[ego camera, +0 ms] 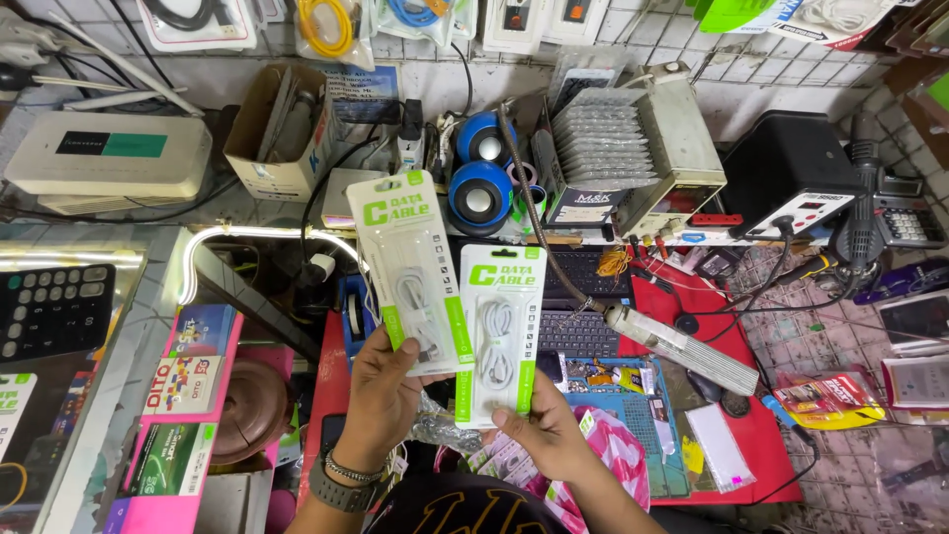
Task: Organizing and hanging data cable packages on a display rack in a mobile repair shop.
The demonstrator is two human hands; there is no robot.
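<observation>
- Held up side by side over a cluttered repair bench: two white-and-green cable blister packs, the left pack [407, 269] tilted, the right pack [500, 334] upright, edges just touching.
- Likely light, stiff at the card backing, slick over the plastic bubble; best pinched at the lower edge.
- Left hand [384, 388] closed on the left pack's bottom corner, thumb across the front.
- Right hand [546, 433] pinching the right pack's base, fingers partly curled.
- Behind, farther back: blue round speakers [480, 170], a dark keyboard [583, 309].
</observation>
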